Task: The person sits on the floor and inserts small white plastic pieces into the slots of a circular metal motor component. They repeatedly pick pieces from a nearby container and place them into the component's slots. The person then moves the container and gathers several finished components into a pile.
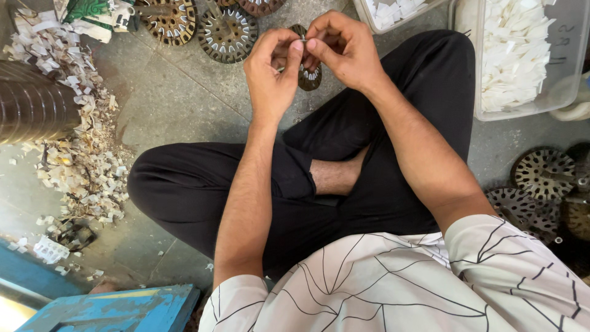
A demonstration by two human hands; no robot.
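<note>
Left hand [270,74]: pinching the slotted metal disc [309,75], steadying it.
Right hand [344,49]: fingertips closing on a small white strip at the disc's rim.
Technique: keeping the disc steady between both hands should be helping.

Slotted disc [309,75] mostly behind hands, prob.

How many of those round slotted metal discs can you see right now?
8, maybe more hidden: three at top edge, one held in both hands, four stacked at right.
</note>
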